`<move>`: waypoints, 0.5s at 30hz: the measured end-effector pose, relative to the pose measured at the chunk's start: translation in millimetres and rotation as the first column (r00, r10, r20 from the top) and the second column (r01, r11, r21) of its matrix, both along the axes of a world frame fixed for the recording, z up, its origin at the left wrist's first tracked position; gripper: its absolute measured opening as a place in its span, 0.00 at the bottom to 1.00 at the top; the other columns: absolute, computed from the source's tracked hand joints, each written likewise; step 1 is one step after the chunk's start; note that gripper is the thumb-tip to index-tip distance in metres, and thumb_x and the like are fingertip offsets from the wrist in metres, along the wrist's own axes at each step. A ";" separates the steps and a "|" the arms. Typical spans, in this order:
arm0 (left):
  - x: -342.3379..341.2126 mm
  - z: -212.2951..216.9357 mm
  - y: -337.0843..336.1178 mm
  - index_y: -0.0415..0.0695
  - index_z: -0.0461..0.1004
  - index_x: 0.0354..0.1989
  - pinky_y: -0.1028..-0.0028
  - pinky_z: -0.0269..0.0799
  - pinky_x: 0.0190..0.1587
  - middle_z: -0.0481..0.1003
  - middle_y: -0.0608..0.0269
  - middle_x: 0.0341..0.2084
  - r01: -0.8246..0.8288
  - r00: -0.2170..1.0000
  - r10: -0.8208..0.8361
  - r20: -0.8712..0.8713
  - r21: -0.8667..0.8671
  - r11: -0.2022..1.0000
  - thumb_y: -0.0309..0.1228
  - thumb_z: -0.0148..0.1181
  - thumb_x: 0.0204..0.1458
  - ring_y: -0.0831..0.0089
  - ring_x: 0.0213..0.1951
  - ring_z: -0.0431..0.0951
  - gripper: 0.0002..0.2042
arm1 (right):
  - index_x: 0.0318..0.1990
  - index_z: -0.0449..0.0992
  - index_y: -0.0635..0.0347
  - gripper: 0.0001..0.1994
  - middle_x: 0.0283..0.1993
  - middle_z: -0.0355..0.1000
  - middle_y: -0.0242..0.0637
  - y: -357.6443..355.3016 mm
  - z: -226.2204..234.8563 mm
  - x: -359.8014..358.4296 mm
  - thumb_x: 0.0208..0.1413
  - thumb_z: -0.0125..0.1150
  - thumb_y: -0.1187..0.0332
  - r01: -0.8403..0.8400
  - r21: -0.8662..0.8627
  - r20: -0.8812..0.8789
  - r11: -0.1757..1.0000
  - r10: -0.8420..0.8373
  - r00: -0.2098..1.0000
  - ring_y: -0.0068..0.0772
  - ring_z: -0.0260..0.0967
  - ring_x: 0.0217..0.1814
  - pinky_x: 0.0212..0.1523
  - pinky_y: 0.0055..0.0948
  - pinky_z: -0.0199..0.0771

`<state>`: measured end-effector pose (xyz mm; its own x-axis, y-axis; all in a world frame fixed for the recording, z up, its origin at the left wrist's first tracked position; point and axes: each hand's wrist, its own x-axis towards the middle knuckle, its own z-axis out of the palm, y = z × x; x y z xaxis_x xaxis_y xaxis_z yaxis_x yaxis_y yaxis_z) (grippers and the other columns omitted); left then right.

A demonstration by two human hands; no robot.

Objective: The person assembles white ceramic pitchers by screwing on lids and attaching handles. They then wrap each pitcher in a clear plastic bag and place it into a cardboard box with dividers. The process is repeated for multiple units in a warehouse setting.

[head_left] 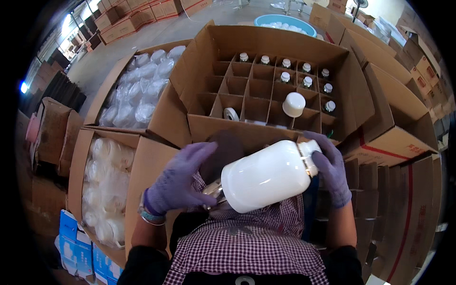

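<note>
Glossy white plastic jar [266, 175] lay tilted between two purple-gloved hands.
Left hand [183, 178] spread at its base; right hand [330, 166] gripped its capped neck.

We held the jar [266, 176] between our hands, with the divided carton [266, 90] behind it, small bottles [306, 76] in its right cells, and bagged cartons [137, 90] left.

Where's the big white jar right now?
In the head view, the white jar lies tilted at lower centre, between the left hand and right hand, just before the divided carton.
</note>
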<state>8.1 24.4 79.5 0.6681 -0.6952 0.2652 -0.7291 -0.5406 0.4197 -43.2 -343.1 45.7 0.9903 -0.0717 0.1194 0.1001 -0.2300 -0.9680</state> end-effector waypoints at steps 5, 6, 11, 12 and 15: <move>-39.0 -95.1 61.5 0.41 0.77 0.48 0.61 0.74 0.47 0.77 0.53 0.39 -0.058 0.890 0.079 -0.449 0.061 0.996 0.46 0.76 0.42 0.55 0.42 0.78 0.28 | 0.55 0.75 0.60 0.21 0.50 0.75 0.42 27.2 -23.4 -1.1 0.60 0.56 0.57 -0.054 -0.099 -0.143 0.994 0.039 0.989 0.34 0.73 0.51 0.55 0.33 0.71; -47.5 -106.9 51.5 0.40 0.76 0.48 0.62 0.73 0.46 0.76 0.53 0.39 -0.123 0.779 0.100 -0.619 0.005 0.992 0.45 0.76 0.43 0.56 0.43 0.77 0.28 | 0.54 0.75 0.60 0.19 0.46 0.76 0.44 31.6 -33.0 -1.3 0.63 0.55 0.57 -0.070 -0.120 -0.165 0.990 0.049 0.985 0.34 0.73 0.51 0.54 0.32 0.72; -38.7 -117.2 21.3 0.41 0.69 0.55 0.63 0.73 0.51 0.74 0.53 0.48 -0.277 0.892 0.123 -0.435 -0.311 0.909 0.40 0.78 0.43 0.60 0.49 0.76 0.32 | 0.56 0.71 0.62 0.19 0.52 0.71 0.44 30.4 -72.1 -4.4 0.60 0.56 0.61 -0.044 -0.368 0.196 0.929 0.124 0.973 0.37 0.71 0.52 0.56 0.33 0.70; -36.5 -118.2 14.0 0.41 0.67 0.58 0.63 0.73 0.53 0.73 0.53 0.51 -0.289 0.895 0.076 -0.439 -0.443 0.848 0.39 0.77 0.44 0.61 0.50 0.76 0.34 | 0.56 0.71 0.62 0.21 0.52 0.70 0.45 38.6 -57.3 -9.1 0.58 0.58 0.61 -0.020 -0.284 0.185 0.958 0.076 0.980 0.39 0.71 0.52 0.56 0.34 0.71; -27.1 -141.4 20.6 0.43 0.56 0.68 0.58 0.69 0.62 0.66 0.52 0.64 -0.512 0.742 -0.056 -0.668 -0.618 0.596 0.34 0.72 0.52 0.61 0.62 0.70 0.38 | 0.58 0.71 0.62 0.28 0.52 0.70 0.47 66.6 5.2 -31.5 0.52 0.66 0.58 0.104 -0.138 0.279 0.985 -0.062 0.958 0.42 0.71 0.53 0.55 0.35 0.72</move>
<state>-19.0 45.0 -61.9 0.9664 -0.2396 0.0934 -0.0827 0.0545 0.9951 -74.7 -276.4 50.9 0.9095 -0.1129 0.4001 0.3302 -0.3886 -0.8602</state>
